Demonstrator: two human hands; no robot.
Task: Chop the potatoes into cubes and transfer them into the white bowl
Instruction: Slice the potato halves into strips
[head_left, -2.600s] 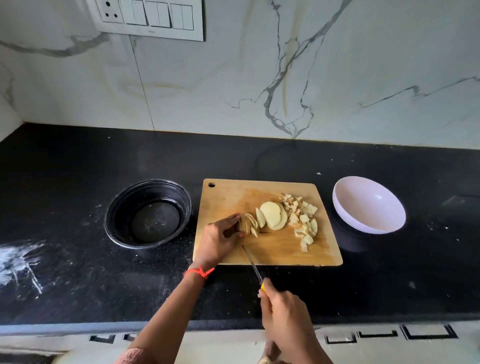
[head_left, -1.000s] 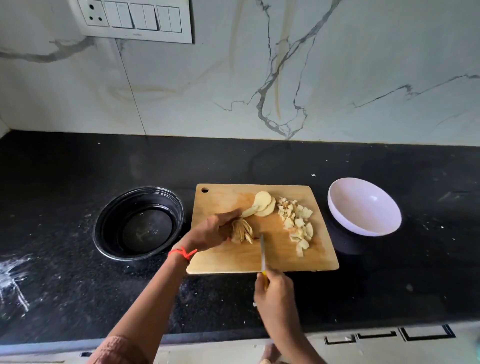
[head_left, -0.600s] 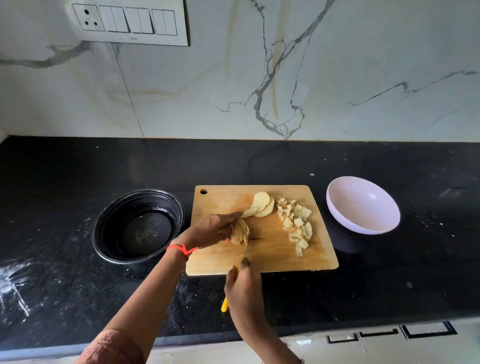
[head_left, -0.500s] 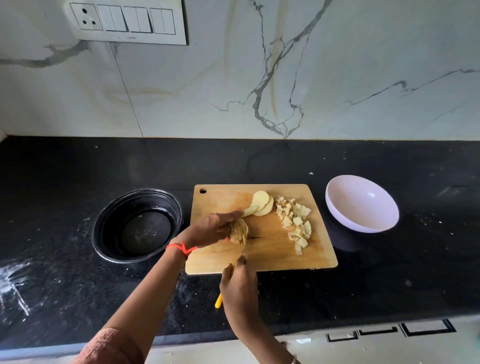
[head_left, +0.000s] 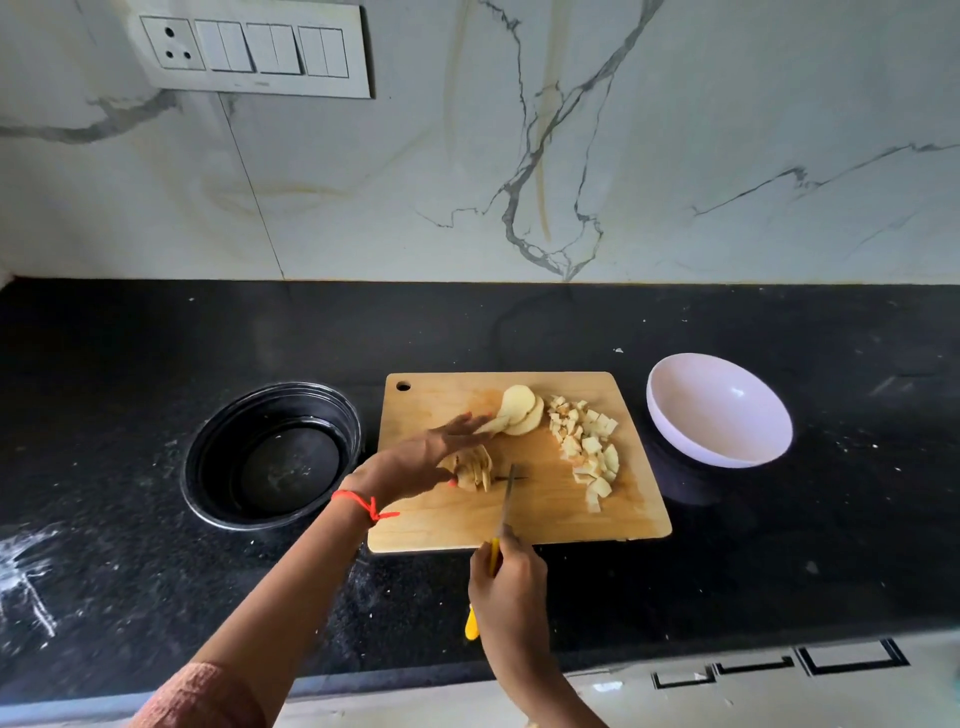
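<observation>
Two hands — right hand (head_left: 511, 582) grasps knife (head_left: 507, 499), left hand (head_left: 415, 462) flat-fingered, seemingly touching potato slices (head_left: 480, 467); switch-plate (head_left: 254, 52) print illegible.

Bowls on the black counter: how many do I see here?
2. The round black bowl stands left of the wooden cutting board; the round white bowl stands right of it. None seems hidden.

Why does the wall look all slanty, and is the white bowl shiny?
Head view: the wide-angle lens slants the switch panel and leans the wall seam; head view: a small bright glint sits inside the white bowl, its dark shadow on the counter at its near-left; head view: the left hand's fingers look slightly soft.
</observation>
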